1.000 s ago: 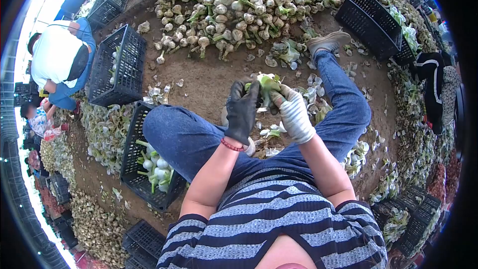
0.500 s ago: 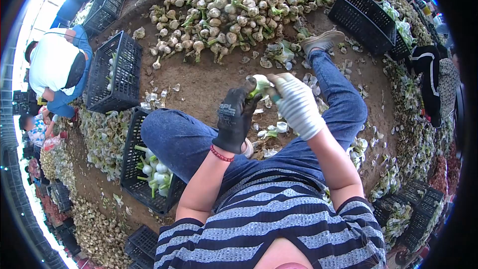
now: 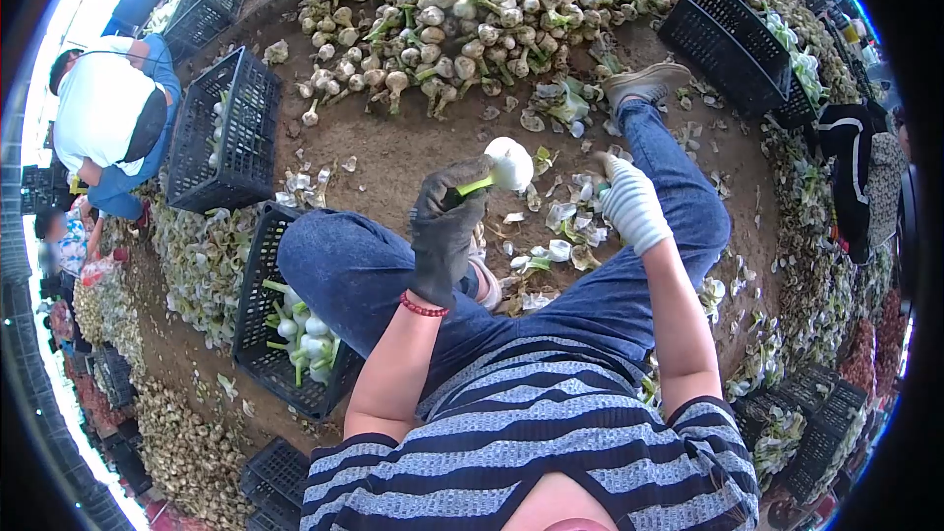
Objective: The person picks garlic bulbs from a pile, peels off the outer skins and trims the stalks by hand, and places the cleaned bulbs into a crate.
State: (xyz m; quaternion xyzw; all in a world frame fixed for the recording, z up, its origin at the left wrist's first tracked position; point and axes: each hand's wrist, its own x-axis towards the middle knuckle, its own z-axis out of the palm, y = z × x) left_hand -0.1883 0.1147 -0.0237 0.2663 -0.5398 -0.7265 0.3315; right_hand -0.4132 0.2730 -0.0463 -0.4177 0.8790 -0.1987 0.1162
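Observation:
My left hand point(image 3: 447, 226), in a dark glove, grips a garlic bulb point(image 3: 509, 163) by its green stem. The bulb's white, peeled head points up and to the right. My right hand point(image 3: 632, 205), in a white glove with dirty fingertips, is apart from the bulb, over my right shin. Its fingers are curled, and a small teal bit shows at them; what it belongs to I cannot make out. Loose garlic skins point(image 3: 575, 221) lie on the soil below and between my hands.
A large heap of unpeeled garlic point(image 3: 472, 20) lies ahead. A black crate point(image 3: 258, 359) with white bulbs stands by my left knee, another crate point(image 3: 228, 133) beyond it. Black crates point(image 3: 728, 44) stand ahead right. A person in a white shirt point(image 3: 103, 113) bends at the left.
My hands have moved apart. The right has drawn away to the right and down from the bulb. The bulb, still in my left hand, now shows a clean white head.

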